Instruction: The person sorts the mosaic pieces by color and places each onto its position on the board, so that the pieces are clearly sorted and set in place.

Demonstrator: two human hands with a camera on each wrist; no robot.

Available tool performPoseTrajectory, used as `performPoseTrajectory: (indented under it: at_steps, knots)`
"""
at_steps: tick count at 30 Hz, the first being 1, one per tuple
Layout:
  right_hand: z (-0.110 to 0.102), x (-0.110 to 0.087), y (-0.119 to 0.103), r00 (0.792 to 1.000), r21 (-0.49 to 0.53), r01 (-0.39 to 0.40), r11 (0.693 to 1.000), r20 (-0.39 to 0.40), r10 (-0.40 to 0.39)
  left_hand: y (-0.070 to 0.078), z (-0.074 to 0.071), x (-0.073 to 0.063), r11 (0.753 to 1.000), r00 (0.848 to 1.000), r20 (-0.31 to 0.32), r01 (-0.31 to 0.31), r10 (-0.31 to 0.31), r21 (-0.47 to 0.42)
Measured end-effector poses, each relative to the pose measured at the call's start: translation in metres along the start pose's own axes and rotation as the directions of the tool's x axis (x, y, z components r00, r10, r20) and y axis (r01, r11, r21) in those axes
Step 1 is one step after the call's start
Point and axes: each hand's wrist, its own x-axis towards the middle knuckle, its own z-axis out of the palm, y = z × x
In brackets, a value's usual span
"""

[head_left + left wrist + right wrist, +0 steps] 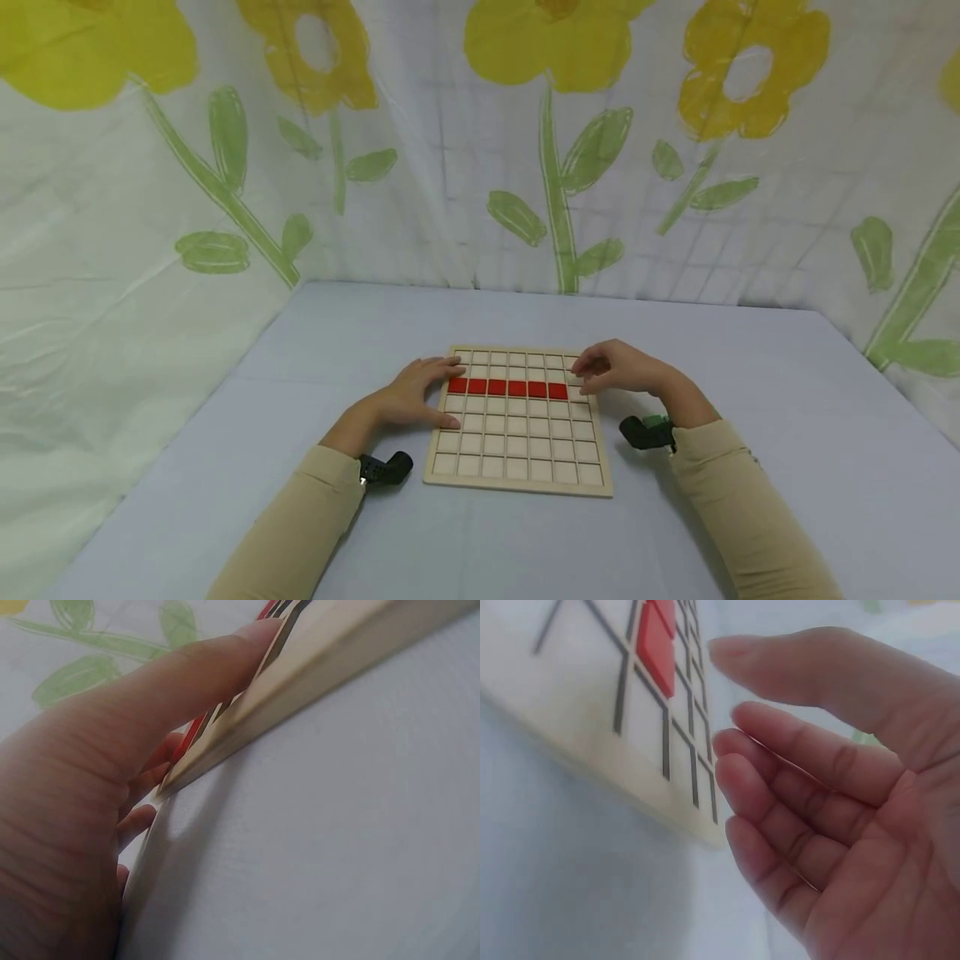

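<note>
On the tabletop [360,325], the board [517,485] lies flat, its red row [497,387] ending short of the right edge, the left hand [416,393], grip spread, touching its left side, perhaps to steady it, the right hand [628,371], grip empty and parted, near the other.

A pale, wood-toned board [517,485], divided by dark lines into seven columns and seven rows of square cells within a plain border, is laid flat on the bench [525,550]. Six red tiles [517,388] are set along the third row from the far edge, starting at the left.
</note>
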Motion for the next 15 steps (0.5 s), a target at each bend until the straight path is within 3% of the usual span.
performPoseTrajectory:
  at_steps: [9,15]
  knots:
    - [-0.004,-0.028,-0.007,1.0,-0.093,-0.005,0.996,0.012,0.006,-0.001,0.001,0.0,1.0,1.0,-0.004,-0.004,0.004,0.0]
    - [-0.007,-0.048,-0.008,0.999,-0.174,0.013,0.985,-0.033,-0.019,-0.001,0.001,0.001,1.0,1.0,-0.007,-0.011,0.011,-0.004]
